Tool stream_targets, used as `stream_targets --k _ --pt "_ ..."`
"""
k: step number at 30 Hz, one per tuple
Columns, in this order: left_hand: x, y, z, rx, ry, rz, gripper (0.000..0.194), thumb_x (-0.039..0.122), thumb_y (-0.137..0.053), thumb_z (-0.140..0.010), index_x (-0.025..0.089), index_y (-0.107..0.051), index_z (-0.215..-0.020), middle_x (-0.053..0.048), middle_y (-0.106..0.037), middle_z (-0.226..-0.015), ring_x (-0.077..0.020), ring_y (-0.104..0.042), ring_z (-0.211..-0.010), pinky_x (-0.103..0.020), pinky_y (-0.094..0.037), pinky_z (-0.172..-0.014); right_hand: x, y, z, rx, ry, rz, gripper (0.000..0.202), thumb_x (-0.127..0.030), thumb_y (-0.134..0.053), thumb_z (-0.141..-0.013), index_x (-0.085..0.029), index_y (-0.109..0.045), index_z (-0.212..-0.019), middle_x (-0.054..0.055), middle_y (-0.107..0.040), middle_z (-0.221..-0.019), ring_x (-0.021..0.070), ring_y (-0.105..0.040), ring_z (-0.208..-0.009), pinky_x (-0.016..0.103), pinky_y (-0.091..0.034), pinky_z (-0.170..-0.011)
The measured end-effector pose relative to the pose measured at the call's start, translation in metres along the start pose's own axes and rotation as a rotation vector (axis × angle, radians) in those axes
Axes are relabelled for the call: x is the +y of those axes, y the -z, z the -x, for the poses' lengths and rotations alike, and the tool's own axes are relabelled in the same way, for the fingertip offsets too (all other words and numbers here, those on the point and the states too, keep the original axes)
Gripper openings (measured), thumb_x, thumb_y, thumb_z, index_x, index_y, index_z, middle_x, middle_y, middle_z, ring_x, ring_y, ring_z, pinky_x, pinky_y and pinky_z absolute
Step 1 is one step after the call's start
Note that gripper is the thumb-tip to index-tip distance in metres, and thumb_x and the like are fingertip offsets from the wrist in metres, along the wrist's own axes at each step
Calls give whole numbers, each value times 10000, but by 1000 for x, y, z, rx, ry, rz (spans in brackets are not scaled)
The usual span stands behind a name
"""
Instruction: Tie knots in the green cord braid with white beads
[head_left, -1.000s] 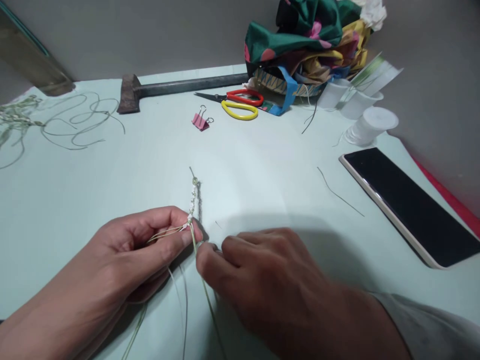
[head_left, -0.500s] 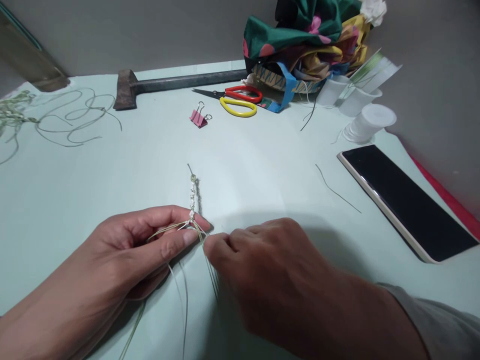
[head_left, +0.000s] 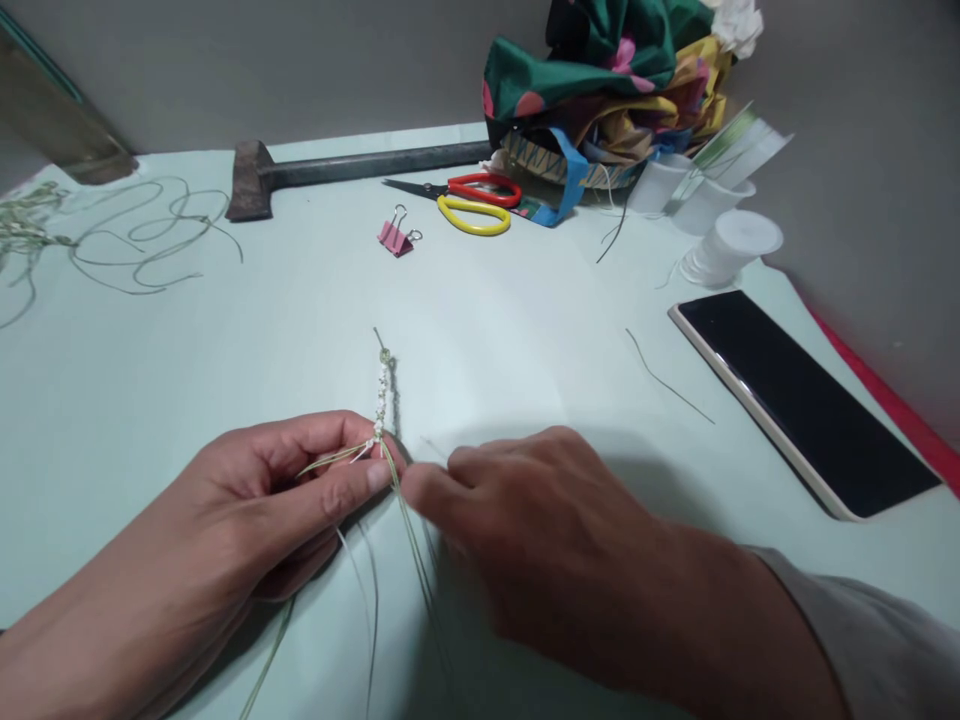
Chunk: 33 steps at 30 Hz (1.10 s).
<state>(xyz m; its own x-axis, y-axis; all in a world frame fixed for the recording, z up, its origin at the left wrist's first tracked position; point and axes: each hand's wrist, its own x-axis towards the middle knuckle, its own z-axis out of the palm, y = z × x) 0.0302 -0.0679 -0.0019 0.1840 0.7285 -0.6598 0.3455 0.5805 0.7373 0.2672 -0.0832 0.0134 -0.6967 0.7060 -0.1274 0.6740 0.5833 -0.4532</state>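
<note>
Between thumb and forefinger, my left hand (head_left: pixel 277 500) pinches the lower end of a small knotted cord braid (head_left: pixel 382 395), white and green. A green knot or bead tops the braid, and a short cord end sticks out above it. Loose green cords (head_left: pixel 409 520) fan from the pinch down toward the table's near side. My right hand (head_left: pixel 517 530) is closed just right of the left fingertips, knuckles up. A thin pale strand shows above its forefinger, but what its fingers grip is mostly hidden.
At the back lie a hammer (head_left: pixel 360 168), scissors (head_left: pixel 476 215) and a pink binder clip (head_left: pixel 396 238). A cloth-filled basket (head_left: pixel 540 160), white thread spools (head_left: pixel 739 240) and a phone (head_left: pixel 810 400) are to the right. Tangled green cord (head_left: pixel 150 235) lies at left; a loose cord (head_left: pixel 667 380) lies near the phone.
My right hand has shifted slightly, and the pale strand that ran from the braid to its fingers no longer shows there. The left hand keeps its pinch; the view has moved a little.
</note>
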Motion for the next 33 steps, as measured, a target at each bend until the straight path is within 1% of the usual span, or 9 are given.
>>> stream_targets --k 3,5,7,11,14,19,23,27,33 --pt "-2 2 1 -43 40 54 452 671 -981 -796 271 -773 -819 75 -379 -664 -119 -183 -580 -212 -194 -452 6 4 -1 71 -103 -48 268 19 -600 -827 -232 -579 -920 -52 -545 -794 138 -347 -621 320 -240 -570" --pt "-2 3 1 -56 30 52 499 738 -954 -814 275 -774 -847 76 -367 -673 -126 -180 -590 -215 -187 -462 12 4 -2 146 -144 -108 318 24 -625 -849 -244 -456 -822 -59 -480 -776 127 -372 -629 312 -279 -601" --pt "-3 4 1 -70 12 36 524 788 -917 -844 283 -781 -878 71 -367 -691 -134 -193 -600 -220 -197 -472 17 4 -2 222 -168 -149 359 2 -648 -890 -243 -406 -790 -50 -478 -781 132 -422 -666 313 -312 -630" --pt "-2 5 1 -97 -15 58 511 761 -919 -869 281 -747 -836 67 -361 -706 -138 -210 -598 -224 -214 -466 25 2 -3 349 -196 -160 267 -56 -619 -998 -215 -549 -795 -15 -550 -861 151 -541 -789 308 -391 -710" --pt "-1 3 1 -97 -45 87 510 752 -931 -852 277 -746 -828 68 -386 -693 -131 -212 -583 -213 -229 -450 27 -1 -2 463 -164 -169 256 -46 -583 -1018 -190 -688 -835 13 -614 -935 157 -594 -855 309 -436 -759" --pt "1 0 -1 -80 -35 75 440 642 -948 -834 272 -713 -795 89 -341 -651 -124 -166 -570 -205 -203 -435 19 -5 0 691 -90 -132 314 -71 -559 -1039 -180 -788 -854 -3 -590 -845 140 -569 -782 287 -426 -683" --pt "2 0 -1 -68 -31 39 359 524 -932 -798 266 -684 -771 89 -336 -664 -128 -149 -582 -219 -197 -437 11 -10 -2 718 -30 -268 296 -133 -589 -1094 -197 -794 -891 -44 -602 -767 101 -568 -686 248 -426 -616" --pt "4 0 1 -61 -47 -9 361 509 -896 -804 270 -631 -751 78 -363 -667 -146 -205 -601 -225 -258 -461 8 -18 -6 658 30 -388 270 -138 -582 -1120 -197 -807 -984 -4 -755 -900 115 -676 -790 235 -521 -695" --pt "10 -2 2 -80 -104 -15 385 491 -876 -823 261 -604 -678 91 -357 -589 -130 -146 -558 -219 -207 -441 9 -23 -9 592 88 -346 294 -104 -556 -1119 -163 -803 -972 36 -768 -907 144 -695 -827 258 -571 -755"
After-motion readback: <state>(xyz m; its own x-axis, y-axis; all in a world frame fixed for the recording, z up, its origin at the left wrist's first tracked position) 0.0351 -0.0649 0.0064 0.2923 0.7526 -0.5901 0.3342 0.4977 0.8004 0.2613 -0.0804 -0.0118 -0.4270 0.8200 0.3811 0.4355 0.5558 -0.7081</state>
